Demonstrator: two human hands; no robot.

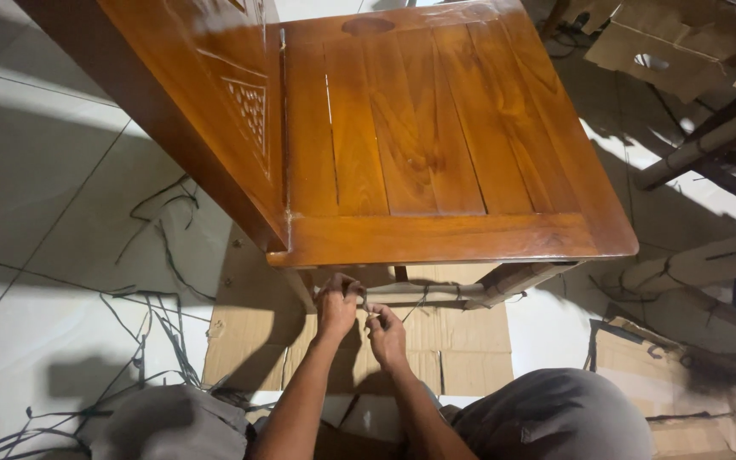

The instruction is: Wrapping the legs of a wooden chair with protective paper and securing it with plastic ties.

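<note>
A glossy brown wooden chair fills the top half of the head view, its slatted seat (436,136) facing me and its carved backrest (215,94) at the left. Under the seat's front edge runs a crossbar wrapped in brown paper (436,294). My left hand (336,305) grips the wrapped bar at its left end. My right hand (387,334) is just beside it, fingers pinched on a thin strip or string at the wrapping; what it pinches is too small to tell exactly.
Flattened cardboard (462,349) lies on the white tiled floor under the chair. Loose dark strings (159,315) trail at the left. More paper-wrapped furniture legs (709,260) and cardboard pieces (666,43) crowd the right. My knees (555,417) show at the bottom.
</note>
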